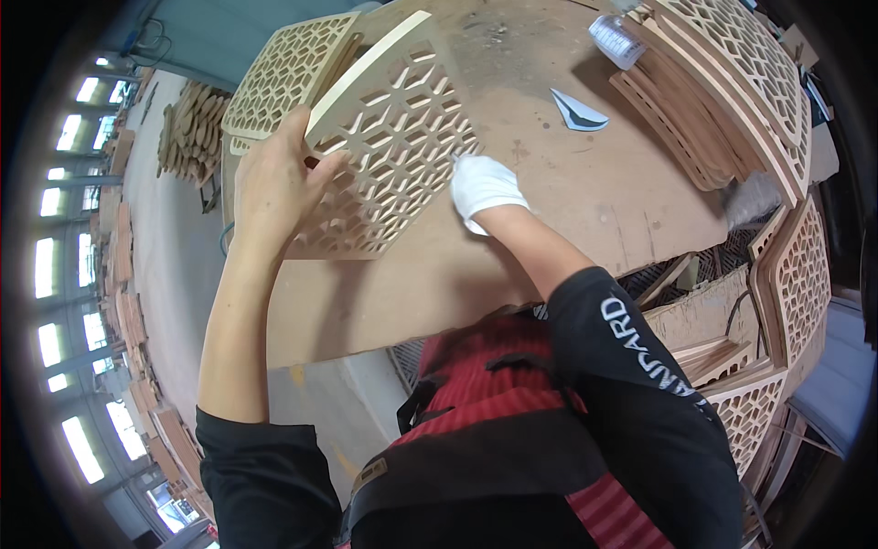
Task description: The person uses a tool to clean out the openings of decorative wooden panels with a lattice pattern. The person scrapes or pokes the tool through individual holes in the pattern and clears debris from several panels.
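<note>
A wooden lattice panel (405,130) with a curved solid edge stands tilted above the wooden worktable (569,219). My bare left hand (281,178) grips it at its left edge, the thumb lying over the lattice. At the panel's right side is my right hand (485,187) in a white glove, its fingers curled at the lattice; what is between the fingertips is too small to tell. A folded piece of bluish sheet (582,115), perhaps sandpaper, lies on the table to the right of the glove.
Lattice panels (288,75) are stacked at the table's back left. More curved panels (686,117) are piled at the right, beside a clear plastic cup (616,42) bearing writing. Other panels (802,281) stand below the table's right edge. A pile of wooden pieces (192,134) lies beyond the left edge.
</note>
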Motion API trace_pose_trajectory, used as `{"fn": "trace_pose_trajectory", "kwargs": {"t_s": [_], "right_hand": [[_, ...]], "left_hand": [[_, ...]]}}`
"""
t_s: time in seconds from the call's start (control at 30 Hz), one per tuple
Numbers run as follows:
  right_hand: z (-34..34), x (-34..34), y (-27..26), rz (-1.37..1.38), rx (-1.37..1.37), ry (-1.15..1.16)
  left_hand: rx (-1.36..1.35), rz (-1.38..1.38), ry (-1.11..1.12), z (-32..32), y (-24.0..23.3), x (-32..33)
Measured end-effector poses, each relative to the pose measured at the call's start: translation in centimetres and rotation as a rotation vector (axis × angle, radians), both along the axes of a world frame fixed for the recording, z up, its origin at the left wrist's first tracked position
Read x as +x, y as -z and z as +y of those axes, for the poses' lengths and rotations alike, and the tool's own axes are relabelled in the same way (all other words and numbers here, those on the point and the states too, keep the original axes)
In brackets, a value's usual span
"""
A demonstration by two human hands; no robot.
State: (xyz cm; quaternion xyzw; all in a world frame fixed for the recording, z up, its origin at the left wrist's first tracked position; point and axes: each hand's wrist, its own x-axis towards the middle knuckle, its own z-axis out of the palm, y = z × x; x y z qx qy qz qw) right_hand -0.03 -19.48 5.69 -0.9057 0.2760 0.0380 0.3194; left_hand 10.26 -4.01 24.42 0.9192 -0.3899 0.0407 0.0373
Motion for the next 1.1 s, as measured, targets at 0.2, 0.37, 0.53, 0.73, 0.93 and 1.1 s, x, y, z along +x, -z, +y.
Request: {"fn": "trace_pose_trajectory", "kwargs": {"t_s": [0.2, 0.37, 0.53, 0.73, 0.93, 1.1], "right_hand": [[-1.5, -8.8, -0.6, 0.105, 0.268, -0.146], [-0.8, -7.9, -1.5, 0.039, 0.471, -0.139], [-1.4, -6.5, -1.1, 0.222, 0.769, 0.077], [-1.6, -7.1, 0.1, 0.239, 0.943, 0.111], [-1.7, 0.7, -1.0, 0.226, 0.837, 0.043], [-0.3, 0.3, 0.8, 0.078, 0.486, -0.097]], "left_hand": [[0.03, -0.028, -0.019, 0.9, -0.1, -0.1], [0.001, -0.034, 0.004, 1.1, 0.0, 0.2], [-0.076, 0.007, 0.01, 1.0, 0.3, 0.4], [0.026, 0.018, -0.077, 0.9, 0.1, 0.4], [0.005, 0.011, -0.028, 0.6, 0.2, 0.6], [0.018, 0.076, -0.145, 0.4, -0.2, 0.1]]}}
